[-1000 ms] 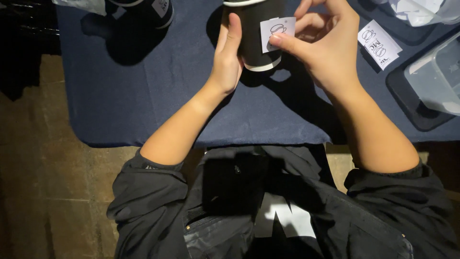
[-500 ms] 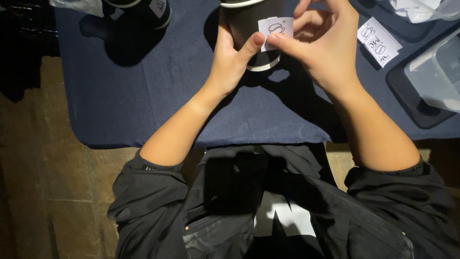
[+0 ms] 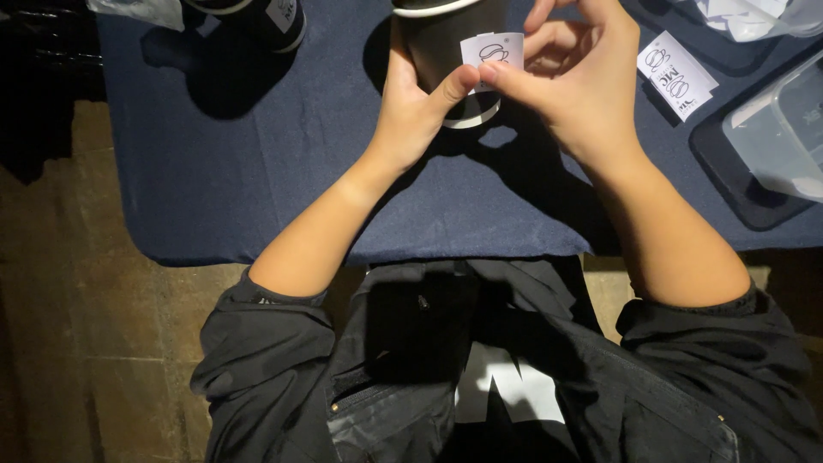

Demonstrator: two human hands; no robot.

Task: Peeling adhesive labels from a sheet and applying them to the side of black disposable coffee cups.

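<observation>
left hand (image 3: 410, 111): gripping black paper cup (image 3: 446, 51), thumb on white sticker (image 3: 492, 53)
right hand (image 3: 573, 73): fingertips pinching same sticker
counter (image 3: 283, 163): blue cloth, spare sticker (image 3: 677, 73) near right

A black paper cup (image 3: 446, 43) stands upright on the blue cloth, white sticker (image 3: 493, 53) on its side.

Single head view, looking steeply down from above the person's own body. Close range: lap and black jacket fill the lower frame, blue table (image 3: 257, 171) spans the upper half, floor at left. Hands meet at top centre, partly cropped by the top edge.
</observation>
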